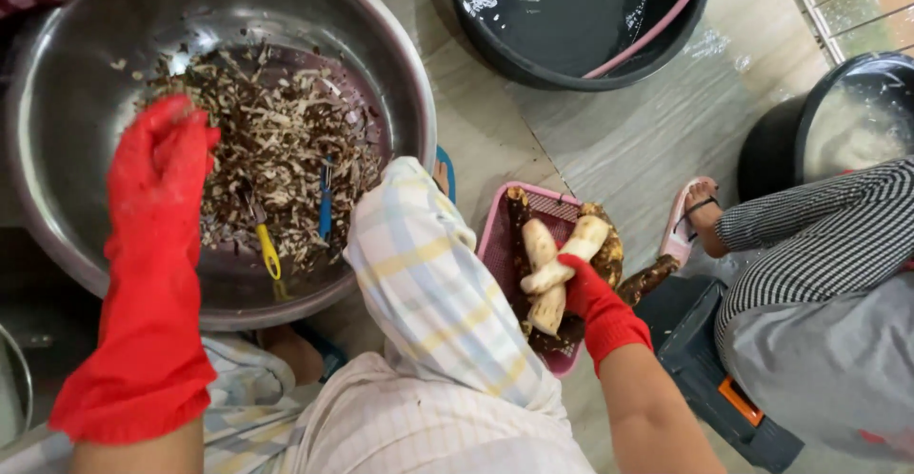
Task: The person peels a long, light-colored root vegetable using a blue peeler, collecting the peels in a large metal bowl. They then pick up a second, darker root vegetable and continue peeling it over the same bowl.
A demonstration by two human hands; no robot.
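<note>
Red rubber gloves on both of my hands, going by the head view. My left hand (164,155) is stretched out over the big steel basin (57,84), fingers bunched loosely and dipping into the pile of brown and white peelings (276,141) at the bottom. I honestly can't tell whether it's pinching any scraps or just touching the heap, since the glove hides the fingertips.

Two peelers lie in those peelings, a yellow-handled peeler (268,250) nearer me and a blue-handled peeler (326,203) just beside it to the right.

My right hand (583,288) is closed around a peeled white root (562,260), pale and forked, held right over the pink plastic basket (495,236). That basket sits on the tiled floor to the right of my knee in checked trousers (428,284), and it holds more roots (609,255) with their brown skin on.

Further up there's a black tub of water (571,17) with a pink rim. On the right, another person in striped trousers (819,236) has a foot in a pink sandal (687,222), near the basket, and a second dark tub (838,122) is beside them.
</note>
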